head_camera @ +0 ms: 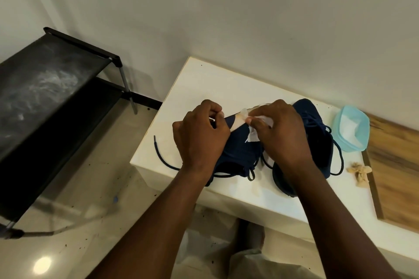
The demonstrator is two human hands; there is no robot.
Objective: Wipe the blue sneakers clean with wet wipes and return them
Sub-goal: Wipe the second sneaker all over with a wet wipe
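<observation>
Blue knit sits nearest me: one sneaker (238, 152) is tipped up by the table's (204, 79) front edge, and my left hand (199, 136) curls round its toe end to steady it. My right hand (283, 133) pinches a wet wipe (254, 137) against the pale sole rim, so I judge I'm mid-wipe on this shoe. The second sneaker (317, 124) lies just beside it, partly under my right wrist. Next I'd turn the shoe to reach fresh rim, keeping the pinch firm. Toward the right edge lie a crumpled used wipe (360, 171), then the pale blue wipes tub (350, 129).
</observation>
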